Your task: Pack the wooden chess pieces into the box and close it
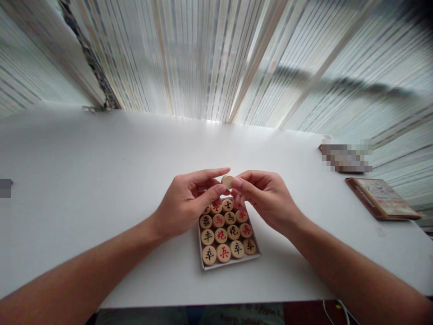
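One pale wooden disc (228, 182), held up between both hands near the far side of the box; visible face unmarked. Right hand (267, 194): thumb and fingers closed on the disc's right edge. Left hand (189, 198): thumb and fingers curved around its left side, forefinger extended above; whether gripping or merely steadying, cannot tell. One shallow box (233, 262), on the white worktop (101, 180), containing marked discs (221, 235) in rows, characters red or black; back row partly hidden. Handling notes, as judged: pinch by the rim, faces clear; light, even pressure, the round edge being liable to slip; any turning by fingertips; knuckles clear of the rows.
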`<action>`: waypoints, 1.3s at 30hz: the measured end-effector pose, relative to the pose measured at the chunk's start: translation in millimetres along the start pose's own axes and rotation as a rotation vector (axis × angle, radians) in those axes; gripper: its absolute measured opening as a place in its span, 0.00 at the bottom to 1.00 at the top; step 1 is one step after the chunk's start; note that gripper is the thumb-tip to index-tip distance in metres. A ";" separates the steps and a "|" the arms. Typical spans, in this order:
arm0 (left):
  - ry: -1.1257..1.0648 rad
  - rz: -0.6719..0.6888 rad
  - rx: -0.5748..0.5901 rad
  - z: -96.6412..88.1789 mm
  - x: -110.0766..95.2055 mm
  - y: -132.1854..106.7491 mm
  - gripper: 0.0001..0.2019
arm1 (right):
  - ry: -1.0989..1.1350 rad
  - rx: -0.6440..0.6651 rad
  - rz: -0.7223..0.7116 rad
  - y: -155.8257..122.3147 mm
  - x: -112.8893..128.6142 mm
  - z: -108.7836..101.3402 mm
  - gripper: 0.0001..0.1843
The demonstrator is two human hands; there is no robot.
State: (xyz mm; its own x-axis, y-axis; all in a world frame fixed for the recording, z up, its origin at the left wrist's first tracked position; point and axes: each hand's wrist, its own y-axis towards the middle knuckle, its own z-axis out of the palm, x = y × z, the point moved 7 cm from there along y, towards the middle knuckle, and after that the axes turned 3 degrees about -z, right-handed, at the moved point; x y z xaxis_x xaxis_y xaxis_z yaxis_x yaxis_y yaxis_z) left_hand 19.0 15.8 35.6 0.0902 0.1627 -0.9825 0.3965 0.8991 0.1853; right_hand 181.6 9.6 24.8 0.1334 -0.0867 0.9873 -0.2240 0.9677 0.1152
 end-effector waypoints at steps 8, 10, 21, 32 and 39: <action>-0.014 -0.018 0.037 2.9 4.1 -0.3 0.19 | 0.018 0.021 0.095 -2.3 -6.2 2.3 0.16; -0.022 -0.019 0.057 4.2 4.2 -0.1 0.18 | 0.012 0.010 0.107 -2.2 -3.9 4.2 0.16; 0.152 0.090 0.136 11.2 -5.3 -5.0 0.13 | -0.074 -0.013 0.113 -4.1 1.0 5.7 0.18; 0.023 0.066 0.166 12.1 -2.8 -3.2 0.15 | -0.034 0.029 0.061 -4.4 1.4 5.4 0.18; -0.034 0.026 0.125 8.8 1.0 -1.0 0.14 | 0.069 0.058 0.094 -4.7 -2.8 4.1 0.14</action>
State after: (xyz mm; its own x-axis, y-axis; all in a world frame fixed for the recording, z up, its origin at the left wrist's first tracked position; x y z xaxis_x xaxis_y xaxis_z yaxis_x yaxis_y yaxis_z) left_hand 26.7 11.5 34.5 0.1323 0.1690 -0.9767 0.5040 0.8370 0.2131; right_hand 178.3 4.3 22.0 0.1751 0.0227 0.9843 -0.2935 0.9555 0.0302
